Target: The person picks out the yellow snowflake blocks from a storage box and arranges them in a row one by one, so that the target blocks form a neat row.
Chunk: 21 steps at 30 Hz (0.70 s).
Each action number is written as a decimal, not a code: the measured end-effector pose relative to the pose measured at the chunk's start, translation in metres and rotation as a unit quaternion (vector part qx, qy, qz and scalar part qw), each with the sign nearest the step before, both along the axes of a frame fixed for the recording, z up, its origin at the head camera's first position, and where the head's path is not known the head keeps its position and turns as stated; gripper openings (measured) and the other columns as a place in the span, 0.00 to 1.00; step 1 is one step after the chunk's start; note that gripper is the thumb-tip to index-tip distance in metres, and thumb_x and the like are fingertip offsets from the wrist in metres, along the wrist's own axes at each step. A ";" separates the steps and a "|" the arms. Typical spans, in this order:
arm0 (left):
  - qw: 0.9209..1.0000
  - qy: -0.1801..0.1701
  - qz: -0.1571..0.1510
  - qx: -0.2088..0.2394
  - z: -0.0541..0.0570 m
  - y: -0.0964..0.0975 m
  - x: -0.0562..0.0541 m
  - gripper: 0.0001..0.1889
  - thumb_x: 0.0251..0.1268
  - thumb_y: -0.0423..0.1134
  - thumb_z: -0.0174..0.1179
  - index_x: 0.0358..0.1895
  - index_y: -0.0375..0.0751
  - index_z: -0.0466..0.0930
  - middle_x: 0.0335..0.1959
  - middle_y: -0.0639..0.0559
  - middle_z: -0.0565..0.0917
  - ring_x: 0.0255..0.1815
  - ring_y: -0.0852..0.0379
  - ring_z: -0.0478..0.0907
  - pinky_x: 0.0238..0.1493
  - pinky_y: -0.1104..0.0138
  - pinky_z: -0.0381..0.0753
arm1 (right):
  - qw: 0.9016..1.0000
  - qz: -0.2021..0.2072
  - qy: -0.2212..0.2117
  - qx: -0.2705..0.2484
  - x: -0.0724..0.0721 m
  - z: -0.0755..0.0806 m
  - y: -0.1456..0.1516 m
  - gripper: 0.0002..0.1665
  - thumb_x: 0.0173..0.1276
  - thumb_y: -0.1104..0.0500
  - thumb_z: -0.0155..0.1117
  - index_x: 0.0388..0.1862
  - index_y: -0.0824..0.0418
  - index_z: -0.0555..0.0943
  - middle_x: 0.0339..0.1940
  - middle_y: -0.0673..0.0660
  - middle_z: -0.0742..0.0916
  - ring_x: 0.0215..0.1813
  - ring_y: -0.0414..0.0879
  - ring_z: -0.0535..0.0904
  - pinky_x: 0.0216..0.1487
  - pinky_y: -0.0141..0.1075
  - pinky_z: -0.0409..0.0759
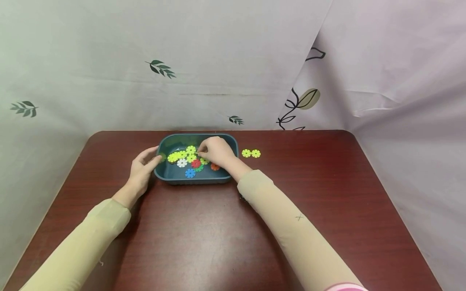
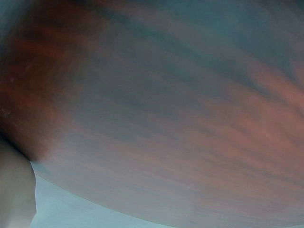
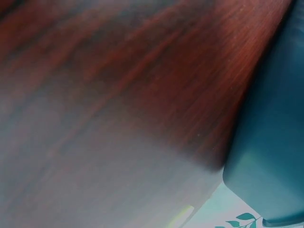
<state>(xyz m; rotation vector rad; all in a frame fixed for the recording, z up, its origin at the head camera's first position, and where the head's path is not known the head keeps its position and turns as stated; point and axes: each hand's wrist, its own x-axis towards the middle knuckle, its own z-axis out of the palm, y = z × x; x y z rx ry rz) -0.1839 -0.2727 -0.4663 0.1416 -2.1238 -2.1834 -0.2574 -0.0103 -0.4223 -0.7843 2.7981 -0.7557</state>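
A dark teal plastic tub (image 1: pixel 196 181) sits toward the back of the table, its outer wall (image 3: pixel 270 133) also at the right of the right wrist view. My left hand (image 1: pixel 142 167) grips the tub's left rim, thumb on the inner side. Inside lie several flower-shaped interlocking discs: mostly yellow ones (image 1: pixel 191 149), plus a white disc (image 1: pixel 182 163), a red disc (image 1: pixel 195 163), a blue disc (image 1: pixel 190 173), a green disc (image 1: pixel 199 168) and an orange disc (image 1: pixel 215 166). Reaching over the right side, my right hand (image 1: pixel 217 151) pinches a yellow disc, largely hidden by the fingertips.
Two yellow discs (image 1: pixel 251 153) lie side by side on the reddish-brown wooden table (image 1: pixel 204 226), just right of the tub. A pale cloth with leaf prints (image 1: pixel 233 52) hangs behind the table's back edge and along both sides.
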 end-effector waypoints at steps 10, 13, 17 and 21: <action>1.000 -0.003 -0.003 -0.005 0.000 0.001 -0.001 0.19 0.78 0.32 0.63 0.68 0.43 0.79 0.52 0.71 0.83 0.50 0.76 0.80 0.50 0.83 0.81 | 0.996 -0.045 0.054 -0.061 0.004 0.008 0.007 0.10 0.78 0.52 0.69 0.49 0.51 0.93 0.46 0.49 0.94 0.46 0.41 0.88 0.49 0.34 0.86; 1.000 -0.005 0.001 -0.009 0.001 0.001 0.001 0.19 0.78 0.33 0.63 0.68 0.43 0.79 0.51 0.72 0.83 0.52 0.75 0.81 0.50 0.83 0.81 | 0.994 -0.058 0.063 -0.074 0.006 0.013 0.010 0.09 0.78 0.52 0.69 0.49 0.50 0.93 0.46 0.48 0.93 0.46 0.41 0.88 0.48 0.33 0.85; 1.000 0.004 0.002 -0.004 0.001 0.001 0.003 0.17 0.77 0.33 0.63 0.64 0.49 0.82 0.51 0.70 0.84 0.53 0.73 0.81 0.50 0.83 0.82 | 0.991 -0.072 0.064 -0.089 0.004 0.017 0.015 0.09 0.78 0.52 0.69 0.48 0.50 0.93 0.46 0.48 0.93 0.44 0.40 0.87 0.47 0.33 0.85; 1.000 0.009 0.000 -0.001 0.000 0.001 0.003 0.16 0.77 0.32 0.63 0.62 0.51 0.83 0.51 0.70 0.84 0.52 0.74 0.81 0.50 0.82 0.82 | 0.987 -0.087 0.059 -0.123 0.002 0.022 0.026 0.08 0.77 0.52 0.71 0.46 0.52 0.93 0.45 0.49 0.94 0.44 0.41 0.88 0.47 0.34 0.85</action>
